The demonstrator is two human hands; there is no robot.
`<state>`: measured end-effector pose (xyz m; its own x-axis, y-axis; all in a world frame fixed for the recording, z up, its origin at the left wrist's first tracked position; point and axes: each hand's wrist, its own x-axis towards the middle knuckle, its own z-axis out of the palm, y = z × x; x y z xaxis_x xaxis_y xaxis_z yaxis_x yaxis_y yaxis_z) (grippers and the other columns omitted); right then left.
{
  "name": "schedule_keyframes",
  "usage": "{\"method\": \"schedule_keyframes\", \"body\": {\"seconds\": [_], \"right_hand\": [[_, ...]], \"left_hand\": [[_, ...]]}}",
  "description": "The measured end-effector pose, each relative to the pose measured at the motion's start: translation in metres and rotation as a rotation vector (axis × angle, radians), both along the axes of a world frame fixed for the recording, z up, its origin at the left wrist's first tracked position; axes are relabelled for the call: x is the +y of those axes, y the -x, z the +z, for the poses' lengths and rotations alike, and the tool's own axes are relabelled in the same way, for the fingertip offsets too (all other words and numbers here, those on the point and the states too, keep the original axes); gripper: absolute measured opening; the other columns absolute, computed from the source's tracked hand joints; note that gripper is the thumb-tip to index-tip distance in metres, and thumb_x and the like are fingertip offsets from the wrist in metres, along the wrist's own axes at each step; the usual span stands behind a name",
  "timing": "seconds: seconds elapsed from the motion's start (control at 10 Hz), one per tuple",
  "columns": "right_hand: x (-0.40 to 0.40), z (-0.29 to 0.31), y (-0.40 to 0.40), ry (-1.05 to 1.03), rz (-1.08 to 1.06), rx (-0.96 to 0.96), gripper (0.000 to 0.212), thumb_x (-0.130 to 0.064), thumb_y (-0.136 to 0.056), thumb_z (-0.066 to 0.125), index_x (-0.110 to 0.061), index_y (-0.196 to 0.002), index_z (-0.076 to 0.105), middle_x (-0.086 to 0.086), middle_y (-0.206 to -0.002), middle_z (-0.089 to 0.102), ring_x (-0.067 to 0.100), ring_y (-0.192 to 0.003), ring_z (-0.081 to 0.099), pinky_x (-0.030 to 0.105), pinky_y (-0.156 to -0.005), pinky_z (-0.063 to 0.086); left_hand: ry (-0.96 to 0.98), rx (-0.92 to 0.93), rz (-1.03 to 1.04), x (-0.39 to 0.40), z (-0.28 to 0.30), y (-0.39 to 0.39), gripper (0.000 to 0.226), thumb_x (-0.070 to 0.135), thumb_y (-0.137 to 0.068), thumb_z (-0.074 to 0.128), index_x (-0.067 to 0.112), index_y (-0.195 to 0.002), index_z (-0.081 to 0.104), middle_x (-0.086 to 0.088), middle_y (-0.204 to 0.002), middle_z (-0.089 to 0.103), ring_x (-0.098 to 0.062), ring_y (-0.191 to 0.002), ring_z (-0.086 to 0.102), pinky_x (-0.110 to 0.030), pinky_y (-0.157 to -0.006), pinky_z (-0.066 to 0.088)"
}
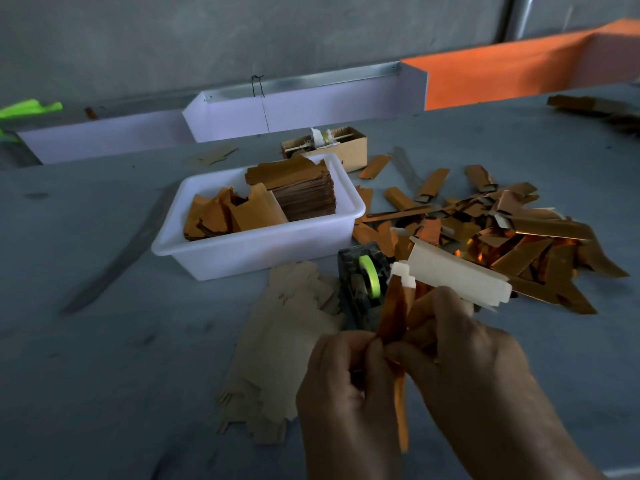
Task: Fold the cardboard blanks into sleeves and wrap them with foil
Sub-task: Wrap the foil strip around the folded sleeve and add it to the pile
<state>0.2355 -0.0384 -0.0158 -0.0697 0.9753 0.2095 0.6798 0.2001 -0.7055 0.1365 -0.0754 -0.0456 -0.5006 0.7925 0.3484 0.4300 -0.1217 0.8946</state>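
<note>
Your left hand (341, 386) and right hand (460, 355) both pinch closed on blank (393, 317) between them — long axis runs up, away from you. White flap (457, 275) leans above right hand — right nearer.

Both forearms ran out of the lower edge. The left hand (343, 386) and right hand (460, 355) covered the middle of the orange foil strip (393, 313), so the grip itself could not be read. The tape dispenser (360, 285) stood partly behind that strip. Brown pieces (595, 107) at the table's far right were blurred and cut off.
</note>
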Motion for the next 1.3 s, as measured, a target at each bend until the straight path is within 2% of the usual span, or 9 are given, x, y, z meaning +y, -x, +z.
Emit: {"method": "schedule_keyframes", "body": {"seconds": [0.2,0.3,0.4,0.6,0.7,0.9,1.0,1.1,1.3], "right_hand": [[0.000,0.011,-0.004,0.049,0.042,-0.116,0.042,-0.070,-0.057,0.054,-0.037,-0.078,0.040,-0.010,-0.060,0.055,0.002,-0.054,0.053,0.014,-0.045,0.035],[0.002,0.005,-0.005,0.261,0.193,0.260,0.048,-0.065,-0.050,0.053,-0.033,-0.084,0.056,-0.011,-0.075,0.066,-0.002,-0.072,0.062,0.014,-0.059,0.051],[0.002,0.004,-0.004,0.411,0.256,0.544,0.036,-0.045,-0.052,0.065,-0.025,-0.082,0.066,-0.006,-0.075,0.070,0.006,-0.072,0.067,0.023,-0.063,0.054],[0.011,0.003,-0.012,0.512,0.322,0.545,0.006,-0.019,-0.077,0.062,-0.020,-0.076,0.069,-0.005,-0.076,0.071,0.006,-0.073,0.067,0.026,-0.072,0.051],[0.014,0.004,-0.019,0.468,0.389,0.468,0.035,-0.003,-0.085,0.053,-0.031,-0.074,0.071,-0.010,-0.080,0.072,0.004,-0.076,0.069,0.017,-0.063,0.054],[0.057,-0.012,-0.056,0.051,-0.105,0.246,0.036,-0.006,-0.092,0.049,-0.018,-0.126,0.051,-0.003,-0.083,0.068,0.008,-0.070,0.068,0.027,-0.058,0.056],[0.077,-0.018,-0.061,0.316,-0.116,0.437,0.040,-0.004,-0.092,0.050,-0.012,-0.131,0.046,0.003,-0.090,0.068,0.013,-0.071,0.069,0.026,-0.056,0.054],[0.084,-0.018,-0.064,0.435,-0.058,0.517,0.021,-0.004,-0.092,0.049,-0.012,-0.111,0.055,0.005,-0.093,0.065,0.008,-0.062,0.069,0.016,-0.044,0.050],[0.077,-0.007,-0.085,-0.003,-0.107,0.478,0.027,-0.006,-0.091,0.048,-0.029,-0.097,0.062,-0.009,-0.094,0.069,0.005,-0.071,0.069,0.021,-0.053,0.057]], "left_hand": [[0.009,0.052,0.008,0.003,0.006,0.005,0.017,0.017,-0.083,0.067,0.030,-0.072,0.063,0.005,-0.066,0.063,0.000,-0.065,0.061,-0.005,-0.053,0.042],[0.065,0.101,-0.013,0.001,0.016,0.005,0.017,0.022,-0.084,0.065,0.036,-0.076,0.059,0.011,-0.073,0.063,0.004,-0.078,0.060,-0.005,-0.062,0.044],[0.118,0.040,-0.074,-0.002,0.019,0.007,0.008,0.027,-0.085,0.062,0.034,-0.081,0.062,0.009,-0.078,0.065,-0.001,-0.074,0.062,-0.012,-0.061,0.047],[0.209,-0.190,-0.181,-0.002,0.022,0.017,0.013,0.031,-0.083,0.059,0.023,-0.078,0.067,0.000,-0.071,0.069,-0.008,-0.065,0.064,-0.026,-0.060,0.053],[0.221,-0.318,-0.188,0.004,0.019,0.021,0.015,0.023,-0.086,0.063,0.019,-0.073,0.069,0.002,-0.063,0.068,-0.005,-0.054,0.061,-0.016,-0.048,0.046],[0.256,-0.323,-0.126,0.014,0.013,0.024,0.020,0.022,-0.088,0.063,0.028,-0.071,0.068,0.011,-0.065,0.068,-0.002,-0.056,0.061,-0.011,-0.047,0.044],[0.279,-0.286,-0.146,0.023,0.021,0.019,0.016,0.028,-0.088,0.062,0.039,-0.079,0.066,0.025,-0.076,0.068,0.003,-0.071,0.064,-0.014,-0.056,0.052],[0.289,-0.247,-0.137,0.035,0.027,0.013,0.010,0.031,-0.089,0.061,0.038,-0.089,0.068,0.024,-0.079,0.068,0.010,-0.076,0.061,-0.015,-0.063,0.051],[0.292,-0.131,-0.010,0.065,0.030,0.028,0.011,0.032,-0.092,0.058,0.032,-0.098,0.067,0.018,-0.078,0.062,0.007,-0.074,0.060,-0.007,-0.049,0.042]]}}
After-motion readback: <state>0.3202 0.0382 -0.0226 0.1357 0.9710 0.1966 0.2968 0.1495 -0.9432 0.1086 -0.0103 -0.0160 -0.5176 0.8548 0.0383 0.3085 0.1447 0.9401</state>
